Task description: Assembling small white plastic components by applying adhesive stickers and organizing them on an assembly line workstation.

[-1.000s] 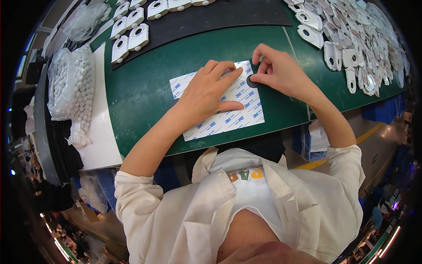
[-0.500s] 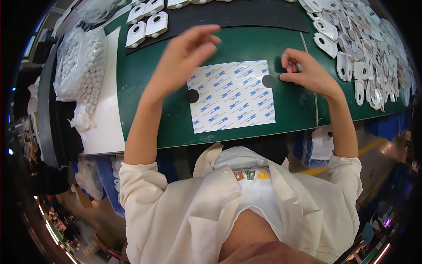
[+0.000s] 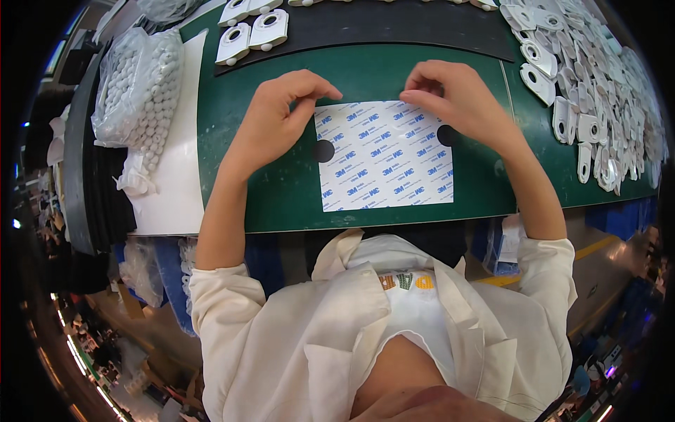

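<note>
A white adhesive-backed sheet (image 3: 383, 165) with a repeated blue print lies flat on the green table. Two black round patches, one on the left edge (image 3: 323, 150) and one on the right edge (image 3: 446, 135), show against it. Over the sheet's upper left corner is my left hand (image 3: 281, 116), fingers bent, with thumb and index tips apart and nothing visible between them. At the top edge my right hand (image 3: 453, 95) is closed, thumb and index tips brought together; what they pinch, if anything, is too small to make out.
A black mat (image 3: 380, 32) along the far side bears several white plastic parts (image 3: 269, 28). To the right lies a heap of white and grey plastic parts (image 3: 590, 105). At left, a clear bag of white balls (image 3: 140, 91) rests on a white board (image 3: 176, 190). The table's front edge (image 3: 394, 219) runs before me.
My left hand has come down from above the sheet to its upper left corner. My right hand has moved left from beside the sheet to its top edge, thumb and index closing together.
</note>
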`<state>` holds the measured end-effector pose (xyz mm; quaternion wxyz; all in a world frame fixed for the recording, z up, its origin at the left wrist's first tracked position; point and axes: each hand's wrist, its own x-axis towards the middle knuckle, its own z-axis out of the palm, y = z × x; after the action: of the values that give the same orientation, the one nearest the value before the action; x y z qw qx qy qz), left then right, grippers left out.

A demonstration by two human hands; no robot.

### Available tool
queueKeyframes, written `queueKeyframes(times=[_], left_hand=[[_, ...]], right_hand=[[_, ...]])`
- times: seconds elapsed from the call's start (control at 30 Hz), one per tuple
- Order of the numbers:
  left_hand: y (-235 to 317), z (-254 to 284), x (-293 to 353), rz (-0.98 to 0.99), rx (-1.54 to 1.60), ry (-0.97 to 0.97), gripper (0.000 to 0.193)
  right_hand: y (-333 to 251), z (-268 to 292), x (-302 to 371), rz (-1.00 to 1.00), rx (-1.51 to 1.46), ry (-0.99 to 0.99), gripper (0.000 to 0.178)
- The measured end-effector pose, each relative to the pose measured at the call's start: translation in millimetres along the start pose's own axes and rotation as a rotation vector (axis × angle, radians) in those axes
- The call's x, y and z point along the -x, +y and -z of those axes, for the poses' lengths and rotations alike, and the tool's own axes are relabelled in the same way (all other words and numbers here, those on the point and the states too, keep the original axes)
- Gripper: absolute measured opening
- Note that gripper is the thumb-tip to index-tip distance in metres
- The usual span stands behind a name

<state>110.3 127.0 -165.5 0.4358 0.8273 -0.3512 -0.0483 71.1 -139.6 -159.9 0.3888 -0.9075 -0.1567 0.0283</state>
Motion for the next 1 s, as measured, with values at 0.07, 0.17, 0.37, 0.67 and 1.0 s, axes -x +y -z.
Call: queueKeyframes(times=[0.07, 0.17, 0.37, 0.67, 1.0], left_hand=[[-0.8, -3.3, 1.3, -0.029, -0.016, -0.008, 0.019], [2.0, -3.8, 4.0, 0.018, -0.092, 0.039, 0.016], [22.5, 6.1, 27.4, 0.132, -0.145, -0.052, 0.021], [32.0, 8.6, 37.3, 0.145, -0.195, -0.256, 0.028], [31.3, -17.9, 4.8, -0.027, -0.284, -0.082, 0.013]], right_hand=[[-6.6, -5.6, -9.5, -0.043, 0.083, -0.059, 0.016], [-1.7, -18.8, -14.7, -0.033, 0.158, 0.000, 0.018], [6.6, -28.5, -2.9, 0.142, 0.072, 0.222, 0.008], [6.0, -29.6, 0.2, 0.334, 0.150, 0.015, 0.019], [16.0, -17.1, -1.0, 0.208, 0.085, 0.059, 0.017]])
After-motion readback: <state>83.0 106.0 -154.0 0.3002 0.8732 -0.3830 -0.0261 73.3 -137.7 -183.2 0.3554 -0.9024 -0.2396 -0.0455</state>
